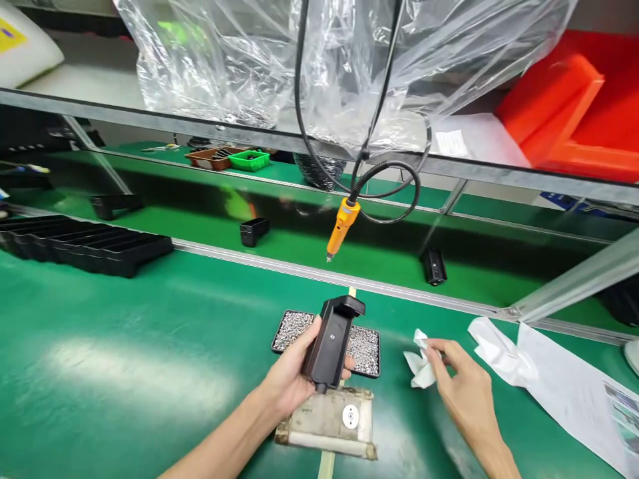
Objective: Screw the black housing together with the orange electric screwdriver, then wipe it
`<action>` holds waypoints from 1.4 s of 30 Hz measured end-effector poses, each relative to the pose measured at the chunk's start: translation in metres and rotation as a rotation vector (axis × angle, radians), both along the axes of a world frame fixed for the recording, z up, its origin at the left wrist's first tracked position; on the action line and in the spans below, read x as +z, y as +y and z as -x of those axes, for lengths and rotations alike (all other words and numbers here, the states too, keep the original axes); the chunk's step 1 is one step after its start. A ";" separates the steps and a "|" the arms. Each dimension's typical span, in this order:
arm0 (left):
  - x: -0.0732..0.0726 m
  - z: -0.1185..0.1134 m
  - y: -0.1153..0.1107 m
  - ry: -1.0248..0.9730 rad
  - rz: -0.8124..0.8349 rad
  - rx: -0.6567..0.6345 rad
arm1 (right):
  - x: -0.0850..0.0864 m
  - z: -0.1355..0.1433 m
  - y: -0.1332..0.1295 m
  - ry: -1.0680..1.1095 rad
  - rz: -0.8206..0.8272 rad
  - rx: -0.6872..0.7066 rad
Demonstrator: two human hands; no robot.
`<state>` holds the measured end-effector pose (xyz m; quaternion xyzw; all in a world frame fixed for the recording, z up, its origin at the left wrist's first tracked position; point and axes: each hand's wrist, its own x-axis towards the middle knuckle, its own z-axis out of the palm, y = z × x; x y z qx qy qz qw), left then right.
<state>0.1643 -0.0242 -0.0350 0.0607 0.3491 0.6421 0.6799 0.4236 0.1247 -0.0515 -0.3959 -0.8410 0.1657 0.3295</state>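
Observation:
My left hand (294, 372) is wrapped round a black plastic housing (329, 342), held tilted with its hooked end away from me. Behind the housing, partly hidden by it, lies a shallow black tray (379, 352) full of small metal screws. Below the hand is a worn fixture block (324, 419) with a round white disc (350, 417). On the right, my right hand (462, 382) pinches a crumpled white tissue (422, 366) just above the green table. An orange electric screwdriver (342, 229) hangs by its cable beyond the housing.
Several black housings stand in a row (90, 246) at the left. Another crumpled tissue (504, 352) lies beside a printed sheet (574, 392) on the right. A metal rail (279, 266) crosses the table's back. Overhead, a shelf holds clear plastic bags (224, 66) and a red bin (564, 100).

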 end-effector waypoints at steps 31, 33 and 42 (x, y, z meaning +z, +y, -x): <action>0.004 -0.024 -0.023 -0.023 -0.063 0.082 | 0.030 0.102 -0.113 0.252 -0.471 0.340; 0.003 -0.023 -0.023 -0.047 -0.055 0.070 | 0.029 0.103 -0.114 0.297 -0.462 0.379; 0.003 -0.022 -0.022 -0.031 0.063 -0.008 | 0.052 0.091 -0.097 0.789 0.821 0.251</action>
